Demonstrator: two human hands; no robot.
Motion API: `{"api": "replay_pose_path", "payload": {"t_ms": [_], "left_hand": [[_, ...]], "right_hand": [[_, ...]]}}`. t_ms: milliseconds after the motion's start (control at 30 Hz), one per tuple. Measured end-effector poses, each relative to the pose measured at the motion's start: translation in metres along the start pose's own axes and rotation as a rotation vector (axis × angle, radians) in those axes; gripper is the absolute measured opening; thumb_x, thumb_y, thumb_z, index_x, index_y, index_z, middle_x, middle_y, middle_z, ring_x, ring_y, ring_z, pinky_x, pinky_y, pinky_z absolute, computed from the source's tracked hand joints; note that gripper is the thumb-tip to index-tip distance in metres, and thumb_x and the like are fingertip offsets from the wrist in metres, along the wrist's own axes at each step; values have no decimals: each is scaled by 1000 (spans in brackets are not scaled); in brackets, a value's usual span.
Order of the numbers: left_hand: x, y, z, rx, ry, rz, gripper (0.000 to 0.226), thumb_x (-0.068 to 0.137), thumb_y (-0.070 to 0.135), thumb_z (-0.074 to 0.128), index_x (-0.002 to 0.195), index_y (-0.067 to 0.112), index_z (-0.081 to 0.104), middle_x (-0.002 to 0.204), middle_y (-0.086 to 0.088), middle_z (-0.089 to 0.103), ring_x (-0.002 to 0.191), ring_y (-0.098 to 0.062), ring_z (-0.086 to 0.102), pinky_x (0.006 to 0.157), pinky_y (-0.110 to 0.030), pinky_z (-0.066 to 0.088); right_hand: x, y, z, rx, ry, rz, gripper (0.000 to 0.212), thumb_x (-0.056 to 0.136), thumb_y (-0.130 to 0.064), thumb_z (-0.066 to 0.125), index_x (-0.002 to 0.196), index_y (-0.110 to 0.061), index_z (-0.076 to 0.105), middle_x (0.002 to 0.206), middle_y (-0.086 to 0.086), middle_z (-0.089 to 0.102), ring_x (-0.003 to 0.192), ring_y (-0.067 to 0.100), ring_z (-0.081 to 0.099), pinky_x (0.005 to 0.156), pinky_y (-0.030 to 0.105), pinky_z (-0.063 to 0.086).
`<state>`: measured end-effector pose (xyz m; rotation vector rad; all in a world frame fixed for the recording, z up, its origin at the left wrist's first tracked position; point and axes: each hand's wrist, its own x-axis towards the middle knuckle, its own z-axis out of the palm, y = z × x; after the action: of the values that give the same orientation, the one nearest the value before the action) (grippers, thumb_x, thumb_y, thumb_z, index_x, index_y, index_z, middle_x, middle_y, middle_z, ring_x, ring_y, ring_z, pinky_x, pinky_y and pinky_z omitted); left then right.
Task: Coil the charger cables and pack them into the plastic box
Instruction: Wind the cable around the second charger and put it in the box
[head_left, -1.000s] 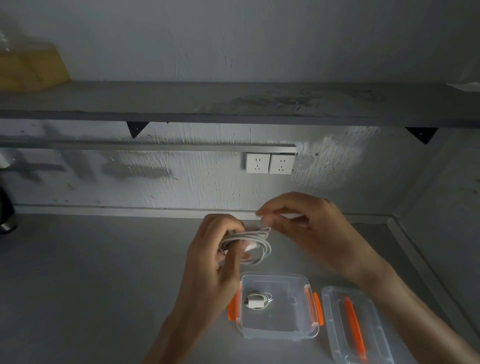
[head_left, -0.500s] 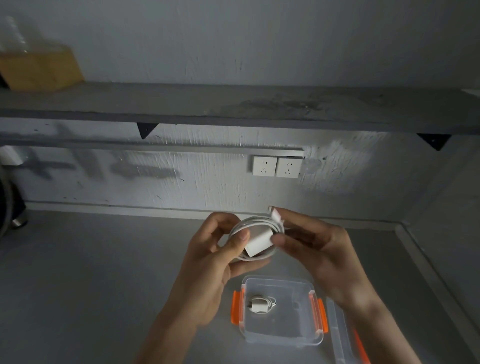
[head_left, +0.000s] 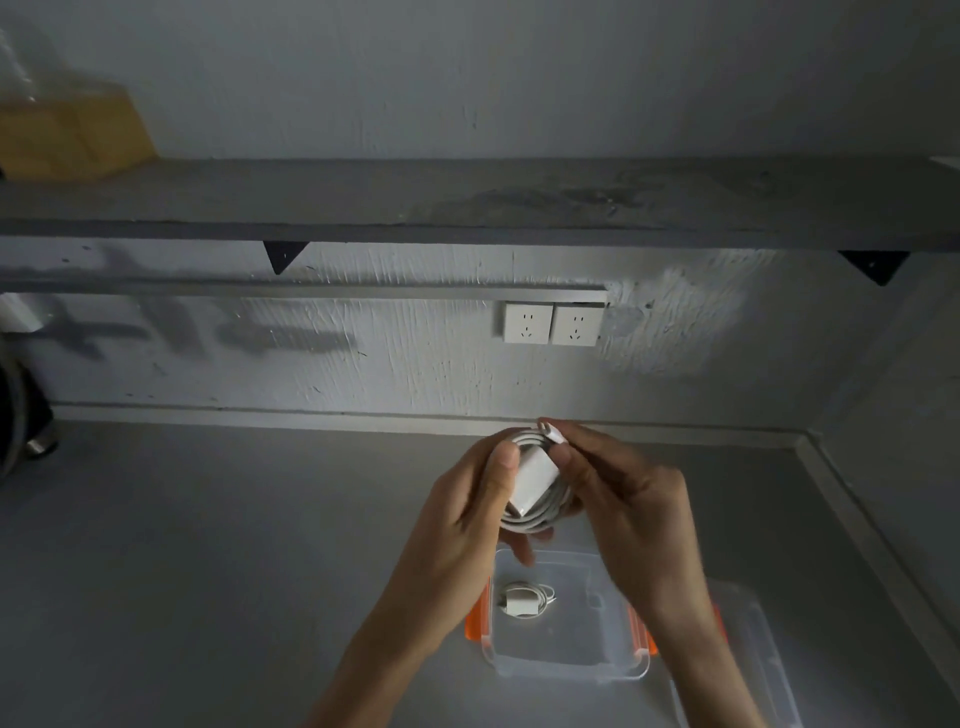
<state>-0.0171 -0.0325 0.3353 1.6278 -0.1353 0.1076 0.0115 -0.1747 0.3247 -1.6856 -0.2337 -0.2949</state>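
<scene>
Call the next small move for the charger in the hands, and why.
Probably tuck the loose connector end into the coil. The right hand pinches it at the coil's top while the left hand grips the loops and adapter; left free, it may unwind. The open plastic box sits just below the hands.

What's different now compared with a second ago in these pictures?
The right hand moved in from the last wrap onto the cable coil and now pinches its plug end at the top. The coil turned, so the white charger block faces the camera. Unchanged: the left hand grips the coil above the plastic box, the small charger lies inside, the lid beside it.
</scene>
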Motion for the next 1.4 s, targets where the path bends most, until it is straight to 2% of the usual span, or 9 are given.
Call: {"api": "replay_pose_path", "payload": {"t_ms": [133,233,433,600,800,900,1033,1167,1400], "left_hand": [[-4,-5,12,-96,66,-29,43,103,40,35,112,11,65,65,-8,62,50,-18,59,54,-49,51],[-4,-7,15,-180,48,-56,40,97,40,39,117,18,66,69,-6,62,50,-18,55,54,-51,47],[-8,-11,11,-92,-6,-75,35,94,42,44,119,31,66,75,2,65,53,-14,55,51,-30,43],[-17,-14,12,-58,-3,-62,30,95,42,45,118,42,65,101,-7,70,78,-12,63,64,-33,59],[-16,-15,18,-154,275,-118,28,101,30,42,111,32,68,81,-3,67,52,-8,53,48,-17,43],[-14,-17,19,-185,382,-114,28,102,29,42,111,29,68,95,3,73,66,-6,65,51,-20,49],[-19,-15,24,-275,429,-142,31,104,26,39,102,31,70,91,3,74,69,-5,68,51,-23,50],[-21,-15,23,-443,416,-192,34,103,29,37,101,22,70,93,-5,73,75,-12,68,61,-31,50],[-23,-20,25,-461,493,-38,27,100,23,45,91,19,70,82,-6,69,69,-15,63,52,-21,49]], "right_hand": [[-8,1,15,-96,211,-82,26,87,-27,64,111,-36,71,93,-16,76,77,1,69,62,13,51],[-4,3,12,-91,259,-86,27,90,-19,66,111,-33,71,89,-10,70,80,10,68,61,25,56],[5,1,2,138,185,83,25,87,-10,69,100,-31,75,82,1,77,66,2,67,56,16,52],[2,4,7,-17,253,25,20,88,-18,70,104,-28,75,85,-4,76,72,8,70,66,19,53],[-6,4,8,154,102,62,13,92,-20,59,104,-22,63,91,2,72,74,13,69,61,28,55],[-23,4,19,164,-38,87,18,87,-22,64,104,-25,62,100,-1,72,92,15,70,73,37,58],[-28,4,29,148,35,78,25,82,-11,72,102,-25,67,93,-12,74,86,9,71,72,21,56],[-30,0,29,406,17,161,22,77,-13,70,100,-14,73,91,4,77,83,13,73,71,21,56],[-36,-4,28,74,58,35,19,85,-18,68,102,-25,74,90,-12,77,83,9,74,74,23,59]]}}
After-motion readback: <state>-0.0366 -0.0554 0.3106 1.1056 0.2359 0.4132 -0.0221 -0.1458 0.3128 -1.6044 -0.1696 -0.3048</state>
